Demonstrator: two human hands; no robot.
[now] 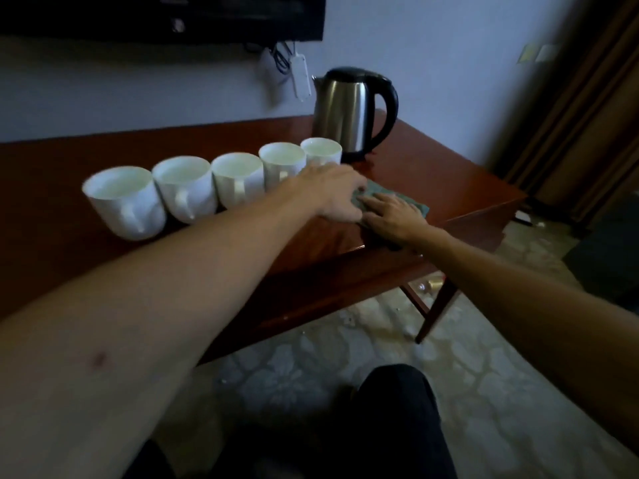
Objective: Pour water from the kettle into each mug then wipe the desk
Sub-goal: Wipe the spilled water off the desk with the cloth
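Several white mugs [186,188] stand in a row across the red-brown desk [449,174], handles facing me. A steel kettle [349,112] with a black handle stands upright at the row's right end, near the wall. A green-grey cloth [411,202] lies flat on the desk in front of the kettle. My right hand [394,216] rests flat on the cloth, fingers spread. My left hand [332,191] reaches over to the cloth's left edge, its fingers curled on the fabric beside the right hand.
A dark screen [162,15] hangs on the wall above the desk, with a white power strip [300,77] and cables below it. The desk's right corner and leg [435,309] stand over patterned carpet. Curtains [587,115] hang at far right. My dark-clothed knee [397,420] is at the bottom.
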